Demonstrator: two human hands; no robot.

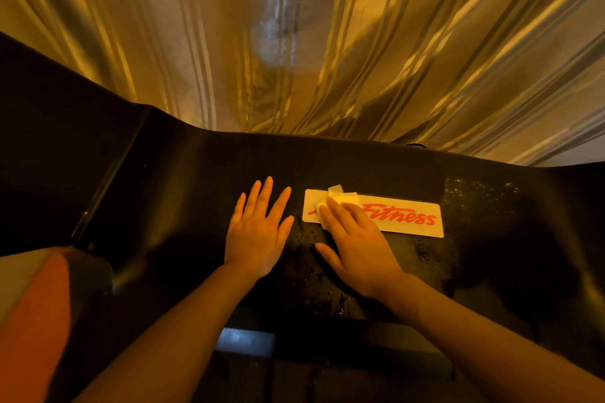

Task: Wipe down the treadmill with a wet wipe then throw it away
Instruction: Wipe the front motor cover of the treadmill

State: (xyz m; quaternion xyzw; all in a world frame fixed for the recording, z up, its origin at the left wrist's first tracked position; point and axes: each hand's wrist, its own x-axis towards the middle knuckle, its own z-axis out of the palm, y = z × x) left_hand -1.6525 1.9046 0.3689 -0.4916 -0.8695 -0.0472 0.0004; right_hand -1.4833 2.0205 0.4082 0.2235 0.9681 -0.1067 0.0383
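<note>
On black plastic treadmill cover (183, 193), mid-wiping: right hand (355, 245) pressing thin white wet wipe (340, 198) with straight fingers onto white logo sticker (409, 219), left hand (258, 232) flat and spread, holding nothing; next probably sweeping rightward across sticker.

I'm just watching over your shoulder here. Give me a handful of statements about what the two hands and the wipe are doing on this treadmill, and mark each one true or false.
1. The right hand presses the wet wipe onto the white Fitness label. True.
2. The left hand holds a second wipe. False: it lies flat and bare on the black treadmill cover.
3. Droplets show on the cover near the label. True.
4. The wipe hides the whole label. False: it covers only the label's left end.
</note>
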